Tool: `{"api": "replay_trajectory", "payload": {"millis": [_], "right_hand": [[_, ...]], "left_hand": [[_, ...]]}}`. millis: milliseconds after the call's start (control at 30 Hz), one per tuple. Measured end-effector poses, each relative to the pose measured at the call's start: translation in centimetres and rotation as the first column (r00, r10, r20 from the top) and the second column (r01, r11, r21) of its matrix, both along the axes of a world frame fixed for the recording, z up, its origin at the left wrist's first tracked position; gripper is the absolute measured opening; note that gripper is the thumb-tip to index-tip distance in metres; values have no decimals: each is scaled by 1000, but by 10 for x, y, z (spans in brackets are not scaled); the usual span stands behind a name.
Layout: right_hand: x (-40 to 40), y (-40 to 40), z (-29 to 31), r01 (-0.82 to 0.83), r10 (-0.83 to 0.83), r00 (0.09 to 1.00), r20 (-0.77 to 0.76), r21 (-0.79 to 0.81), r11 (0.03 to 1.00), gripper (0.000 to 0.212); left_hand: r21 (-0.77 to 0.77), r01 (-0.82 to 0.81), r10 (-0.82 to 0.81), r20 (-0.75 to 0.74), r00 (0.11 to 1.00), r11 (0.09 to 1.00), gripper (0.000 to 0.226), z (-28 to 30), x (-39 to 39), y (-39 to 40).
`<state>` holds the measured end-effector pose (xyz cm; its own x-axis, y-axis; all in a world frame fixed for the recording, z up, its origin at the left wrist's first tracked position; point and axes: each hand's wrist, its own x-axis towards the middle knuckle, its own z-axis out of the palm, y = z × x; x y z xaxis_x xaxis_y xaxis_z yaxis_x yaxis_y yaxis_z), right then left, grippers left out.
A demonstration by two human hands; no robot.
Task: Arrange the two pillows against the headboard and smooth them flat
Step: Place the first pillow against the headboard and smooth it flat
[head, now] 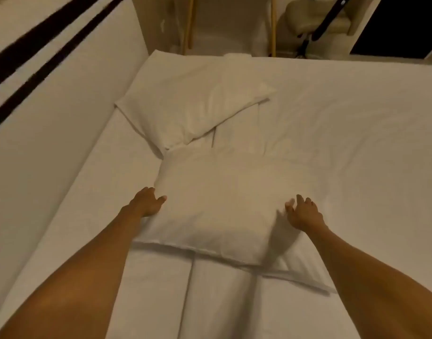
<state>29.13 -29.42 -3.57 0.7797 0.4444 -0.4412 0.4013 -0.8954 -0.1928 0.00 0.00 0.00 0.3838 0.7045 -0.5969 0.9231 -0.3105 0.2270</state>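
A bed (344, 123) in a white sheet fills most of the frame. Two white pillows lie on it: the far pillow (185, 104) at upper centre, skewed, and the near pillow (219, 204) at centre, their corners apparently touching or overlapping.

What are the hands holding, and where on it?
The near pillow. The left hand presses its left side edge and the right hand its right side; whether the fingers actually grip it cannot be told.
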Motion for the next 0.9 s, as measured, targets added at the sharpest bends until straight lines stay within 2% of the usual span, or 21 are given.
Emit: {"api": "replay_trajectory", "payload": {"millis": [133,267,533,600,767,833,900], "right_hand": [[14,-1,-33,132,-133,991,20,37,991,56],[26,-1,-59,284,-281,959,-39,100,954,66],[56,-6,-92,595,-548,796,-259,162,787,87],[61,-8,-92,649,-581,747,-322,166,742,94],[65,-15,-87,774,-644,618,-451,202,600,100],[68,-18,-81,815,-644,563,-519,219,536,105],[70,-18,-71,820,-609,549,-572,230,524,109]], "left_hand": [[-65,-90,89,-12,996,994,74,-31,15,16],[-91,-174,177,29,984,981,81,-55,29,25],[-230,-322,358,136,924,918,97,-100,48,55],[-277,-369,418,144,897,887,104,-104,48,58],[-345,-426,485,104,868,836,136,-99,42,71],[-363,-439,501,95,860,822,140,-91,39,74],[-382,-436,503,91,860,815,138,-82,36,76]]}}
